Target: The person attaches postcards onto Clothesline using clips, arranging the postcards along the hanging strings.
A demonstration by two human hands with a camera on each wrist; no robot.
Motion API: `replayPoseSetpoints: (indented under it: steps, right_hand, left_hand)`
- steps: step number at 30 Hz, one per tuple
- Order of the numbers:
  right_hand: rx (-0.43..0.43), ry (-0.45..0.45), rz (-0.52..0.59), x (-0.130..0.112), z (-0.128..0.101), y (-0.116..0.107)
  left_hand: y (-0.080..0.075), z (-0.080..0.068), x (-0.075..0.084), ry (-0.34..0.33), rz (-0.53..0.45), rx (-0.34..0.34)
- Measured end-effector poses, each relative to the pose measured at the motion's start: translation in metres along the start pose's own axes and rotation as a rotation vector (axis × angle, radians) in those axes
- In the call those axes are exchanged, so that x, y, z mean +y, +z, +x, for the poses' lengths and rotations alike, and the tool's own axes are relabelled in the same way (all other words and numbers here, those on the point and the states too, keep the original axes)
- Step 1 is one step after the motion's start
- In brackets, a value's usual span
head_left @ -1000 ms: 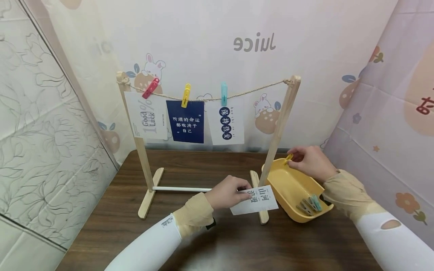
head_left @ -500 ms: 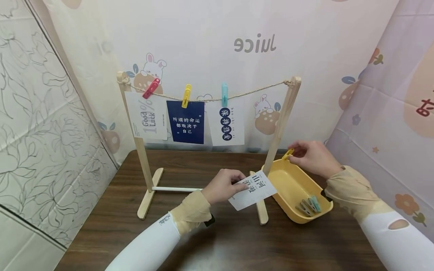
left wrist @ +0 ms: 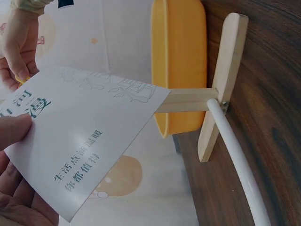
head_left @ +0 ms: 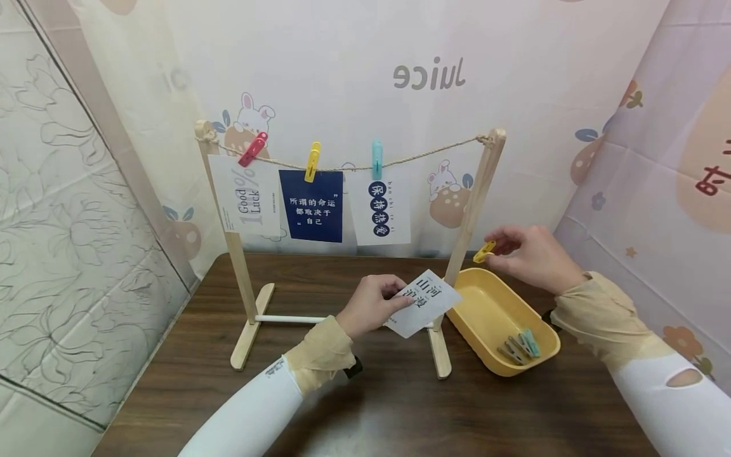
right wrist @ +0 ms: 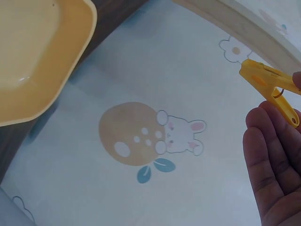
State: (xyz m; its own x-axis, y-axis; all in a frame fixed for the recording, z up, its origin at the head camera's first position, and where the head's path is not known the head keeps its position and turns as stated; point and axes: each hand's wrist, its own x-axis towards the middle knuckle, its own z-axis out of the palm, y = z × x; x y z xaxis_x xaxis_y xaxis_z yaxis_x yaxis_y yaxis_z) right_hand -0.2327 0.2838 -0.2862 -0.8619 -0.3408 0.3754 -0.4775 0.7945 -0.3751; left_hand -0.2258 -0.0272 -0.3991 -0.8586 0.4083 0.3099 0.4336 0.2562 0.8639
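- Right now my left hand (head_left: 370,304) pinches a white card (head_left: 424,303) by one edge, thumb on its printed face, and holds it tilted in the air above the tabletop (head_left: 365,406), just in front of the right post of the wooden rack (head_left: 473,209).
- My right hand (head_left: 528,257) pinches a yellow clothespin (head_left: 484,252) between thumb and fingertips, above the far end of the yellow tray (head_left: 485,317) and close beside that same post; from the wrist view I cannot tell whether its tip is squeezed apart.
- The twine (head_left: 434,151) strung between the posts carries three cards under a red peg (head_left: 253,149), a yellow peg (head_left: 312,161) and a blue peg (head_left: 377,158); the stretch toward the right post is bare.
- Risk: I hold the card by one edge only, so it could swing or slip from my thumb if it brushes the post.
- Risk: the clothespin is small and gripped near its tail, so a loose squeeze could send it springing out of my fingers.
- Risk: a knock on the light rack could rock it and set the hung cards swaying.
- The yellow tray sits near the right edge of the tabletop, touching or just beside the rack's right foot; in its near corner lie a few spare pegs (head_left: 521,346), brownish and teal, and the rest of it is bare.
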Motion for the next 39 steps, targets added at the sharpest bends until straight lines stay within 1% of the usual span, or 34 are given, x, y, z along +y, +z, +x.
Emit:
replayPoseSetpoints:
  steps: [5, 9, 14, 23, 30, 34, 39]
  right_hand:
    - [0.04, -0.033, -0.006, -0.006, -0.002, -0.005]
    - [0.081, -0.077, -0.01, -0.012, -0.002, -0.01]
    - [0.109, -0.1, -0.036, -0.021, -0.002, -0.018]
    - [0.154, -0.151, -0.045, -0.036, 0.0, -0.032]
    - [0.198, -0.226, -0.04, -0.047, 0.003, -0.04]
    - [0.22, -0.259, -0.035, -0.052, 0.003, -0.046]
    - [0.251, -0.289, 0.002, -0.059, 0.004, -0.05]
  left_hand:
    - [-0.003, 0.002, 0.004, 0.033, -0.038, 0.068]
    - [-0.004, 0.005, 0.007, 0.037, -0.083, 0.106]
    - [-0.006, 0.007, 0.01, 0.045, -0.125, 0.148]
    - [-0.009, 0.011, 0.017, 0.039, -0.189, 0.197]
    - [-0.01, 0.015, 0.025, 0.079, -0.243, 0.246]
    - [-0.012, 0.018, 0.029, 0.09, -0.258, 0.268]
    - [-0.013, 0.021, 0.035, 0.097, -0.272, 0.281]
